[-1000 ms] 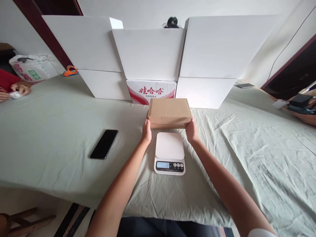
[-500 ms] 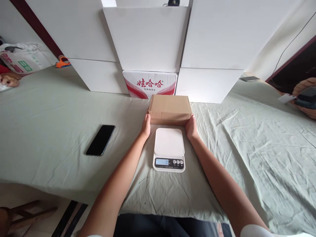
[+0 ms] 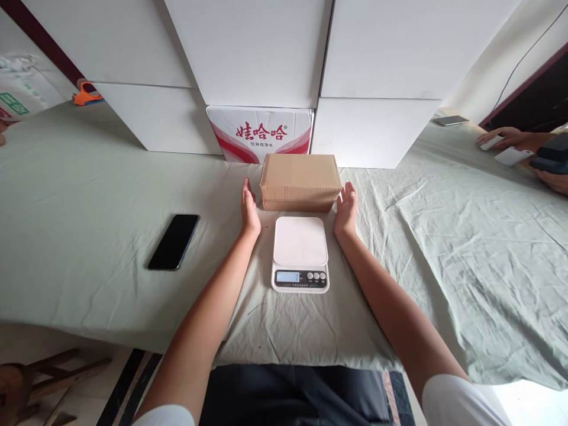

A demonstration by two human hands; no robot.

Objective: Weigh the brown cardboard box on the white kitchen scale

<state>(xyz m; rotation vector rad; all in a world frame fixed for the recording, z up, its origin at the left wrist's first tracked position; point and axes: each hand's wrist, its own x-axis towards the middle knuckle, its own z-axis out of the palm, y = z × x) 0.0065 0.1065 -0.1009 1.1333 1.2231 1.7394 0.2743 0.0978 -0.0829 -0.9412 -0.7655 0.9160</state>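
Note:
A closed brown cardboard box [image 3: 299, 174] rests on the cloth, just behind a white kitchen scale [image 3: 300, 239]. My left hand [image 3: 249, 207] is beside the box's left end, with a gap between them; its fingers are straight and it holds nothing. At the right end, my right hand [image 3: 347, 208] has its fingers stretched out close to the box; whether they still touch it I cannot tell. The scale's plate carries nothing, and its small display is lit.
White boxes stand stacked at the back, with a red-and-white printed carton [image 3: 261, 133] among them. A black phone [image 3: 174, 241] lies on the green tablecloth [image 3: 89, 236] to the left. Orange-handled scissors [image 3: 87, 93] are far left. Another person's hands [image 3: 510, 139] are at the right edge.
My left hand has let go of the cardboard box and moved left, away from it. My right hand's fingers have straightened beside the box. The camera view has tilted downward a little.

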